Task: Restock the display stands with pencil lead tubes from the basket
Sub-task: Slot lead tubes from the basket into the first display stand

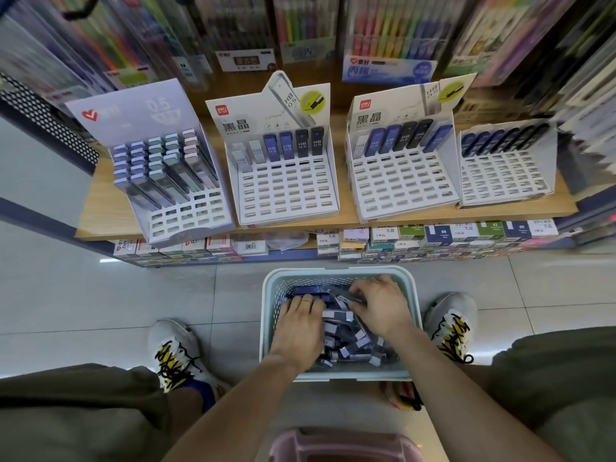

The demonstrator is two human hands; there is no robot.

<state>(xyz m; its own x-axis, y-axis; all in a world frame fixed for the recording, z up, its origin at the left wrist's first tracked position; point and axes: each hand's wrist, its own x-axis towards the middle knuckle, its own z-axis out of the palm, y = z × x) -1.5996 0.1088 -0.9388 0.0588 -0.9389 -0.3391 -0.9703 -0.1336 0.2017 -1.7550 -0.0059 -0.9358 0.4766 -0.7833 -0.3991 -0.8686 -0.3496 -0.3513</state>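
A pale green basket (338, 273) stands on the tiled floor between my feet, filled with several pencil lead tubes (346, 341). Both my hands are inside it. My left hand (300, 320) lies on the tubes with its fingers curled over blue tubes (306, 291) at the basket's far left. My right hand (380, 306) reaches into the pile on the right, fingers bent down among the tubes; what they hold is hidden. On the wooden shelf stand several slotted display stands: a fuller one (160, 168) at left, then two (283, 168) (400, 165) with only a back row, and another (503, 161) at right.
Small boxed goods (433, 238) are stacked under the wooden shelf (100, 208). Packs of pens and markers hang behind the stands. My shoes (176, 351) (453, 325) flank the basket. A pink plastic object (343, 445) sits at the bottom edge, close to me.
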